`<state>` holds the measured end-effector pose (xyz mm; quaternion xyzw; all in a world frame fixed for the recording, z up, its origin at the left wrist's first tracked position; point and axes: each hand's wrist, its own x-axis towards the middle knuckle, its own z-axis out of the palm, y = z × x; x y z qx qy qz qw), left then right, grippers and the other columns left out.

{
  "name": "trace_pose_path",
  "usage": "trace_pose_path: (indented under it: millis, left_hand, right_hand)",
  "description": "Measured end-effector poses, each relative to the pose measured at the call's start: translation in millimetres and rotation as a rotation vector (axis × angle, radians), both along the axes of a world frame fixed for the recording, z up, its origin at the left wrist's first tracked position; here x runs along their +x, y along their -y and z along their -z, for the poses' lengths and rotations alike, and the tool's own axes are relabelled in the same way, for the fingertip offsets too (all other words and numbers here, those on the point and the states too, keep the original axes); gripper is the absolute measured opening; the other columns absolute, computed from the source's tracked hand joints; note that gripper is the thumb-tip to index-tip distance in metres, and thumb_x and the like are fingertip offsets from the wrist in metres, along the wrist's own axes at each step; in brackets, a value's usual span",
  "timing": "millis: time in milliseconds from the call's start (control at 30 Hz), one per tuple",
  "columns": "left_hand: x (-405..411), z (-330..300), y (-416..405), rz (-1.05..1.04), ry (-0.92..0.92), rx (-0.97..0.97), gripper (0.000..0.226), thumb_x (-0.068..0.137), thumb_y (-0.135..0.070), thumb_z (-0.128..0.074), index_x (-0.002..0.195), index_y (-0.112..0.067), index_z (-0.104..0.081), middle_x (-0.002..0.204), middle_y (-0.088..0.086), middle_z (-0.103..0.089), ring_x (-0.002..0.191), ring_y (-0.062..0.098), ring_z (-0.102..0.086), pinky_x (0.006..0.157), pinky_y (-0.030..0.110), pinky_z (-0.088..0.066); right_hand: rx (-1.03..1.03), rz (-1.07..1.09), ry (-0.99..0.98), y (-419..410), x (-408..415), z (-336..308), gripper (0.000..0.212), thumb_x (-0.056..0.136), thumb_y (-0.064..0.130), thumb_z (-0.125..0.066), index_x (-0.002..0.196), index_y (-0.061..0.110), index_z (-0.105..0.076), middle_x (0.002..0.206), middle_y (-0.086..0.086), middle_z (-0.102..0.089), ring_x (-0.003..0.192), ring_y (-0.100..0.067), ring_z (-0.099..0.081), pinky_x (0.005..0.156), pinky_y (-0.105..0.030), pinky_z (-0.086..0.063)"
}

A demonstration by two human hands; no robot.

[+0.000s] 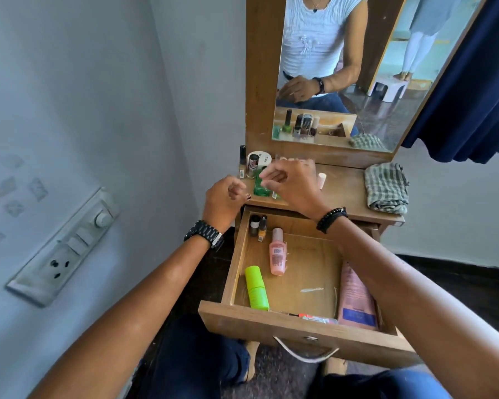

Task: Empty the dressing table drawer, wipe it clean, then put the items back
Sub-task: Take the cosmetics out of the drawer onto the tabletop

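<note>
Black watch point(205, 234), beaded bracelet point(331, 218), probably jeans point(193, 358).

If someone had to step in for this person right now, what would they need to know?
Left hand: loosely curled over the tabletop's left edge, seemingly empty.
Right hand: curled above the green bottle on the tabletop; whether it holds anything is unclear.
Drawer: pulled open, partly emptied. Still inside: lime green bottle, pink bottle, two small nail polish bottles at the back left corner, a pink packet on the right, small items along the front wall.
Already on the tabletop: several little bottles and a round tub.
Checked cloth: folded on the tabletop's right, unused.
Left to do: finish emptying, wipe, refill.
</note>
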<state>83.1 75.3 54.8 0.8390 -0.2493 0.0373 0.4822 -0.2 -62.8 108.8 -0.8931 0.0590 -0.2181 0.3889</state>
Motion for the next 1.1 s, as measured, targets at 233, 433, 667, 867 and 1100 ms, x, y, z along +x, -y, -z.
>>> trace_pose_path:
  millis: [233, 433, 667, 867, 1100]
  left_hand:
    - [-13.2, 46.4, 1.2, 0.068, 0.029, 0.378, 0.019, 0.078, -0.015, -0.070, 0.096, -0.019, -0.068, 0.101, 0.007, -0.055, 0.095, 0.021, -0.053, 0.072, 0.021, -0.035]
    - [-7.7, 50.4, 13.0, 0.073, 0.109, 0.561, 0.031, 0.084, -0.020, -0.063, 0.115, -0.021, -0.062, 0.115, 0.010, -0.048, 0.105, 0.026, -0.048, 0.085, 0.035, -0.045]
    - [-9.6, 60.0, 16.4, 0.077, 0.129, 0.630, 0.030, 0.089, -0.023, -0.055, 0.118, -0.024, -0.062, 0.117, 0.011, -0.047, 0.109, 0.028, -0.045, 0.085, 0.038, -0.047]
    - [-11.7, 59.9, 20.6, 0.046, 0.118, 0.613, 0.023, 0.086, -0.025, -0.060, 0.109, -0.022, -0.062, 0.113, 0.010, -0.047, 0.106, 0.027, -0.046, 0.077, 0.036, -0.047]
    - [-13.5, 57.6, 23.2, 0.091, 0.102, 0.736, 0.033, 0.079, -0.035, -0.068, 0.104, -0.018, -0.056, 0.117, 0.010, -0.042, 0.107, 0.027, -0.045, 0.080, 0.038, -0.046]
  right_hand:
    - [0.078, 0.065, -0.254, -6.2, -21.3, 72.7, 0.021, 0.082, 0.001, -0.067, 0.103, 0.005, -0.067, 0.099, -0.010, -0.069, 0.082, -0.012, -0.063, 0.075, -0.016, -0.053]
    - [-0.033, 0.119, -0.341, -7.7, -6.5, 105.7, 0.042, 0.083, 0.007, -0.065, 0.123, 0.016, -0.059, 0.115, -0.009, -0.065, 0.096, -0.024, -0.064, 0.084, -0.041, -0.056]
    - [0.014, 0.179, -0.329, -7.7, -0.4, 116.6, 0.024, 0.084, 0.010, -0.065, 0.105, 0.018, -0.056, 0.100, -0.010, -0.065, 0.085, -0.026, -0.066, 0.069, -0.046, -0.058]
    - [0.045, 0.194, -0.322, -1.8, -7.0, 118.2, 0.016, 0.085, 0.010, -0.065, 0.093, 0.018, -0.053, 0.084, -0.006, -0.064, 0.073, -0.020, -0.064, 0.061, -0.035, -0.058]
    - [0.037, 0.183, -0.322, -1.8, -18.5, 116.5, 0.015, 0.082, 0.010, -0.067, 0.090, 0.015, -0.056, 0.079, -0.005, -0.066, 0.075, -0.022, -0.065, 0.072, -0.043, -0.056]
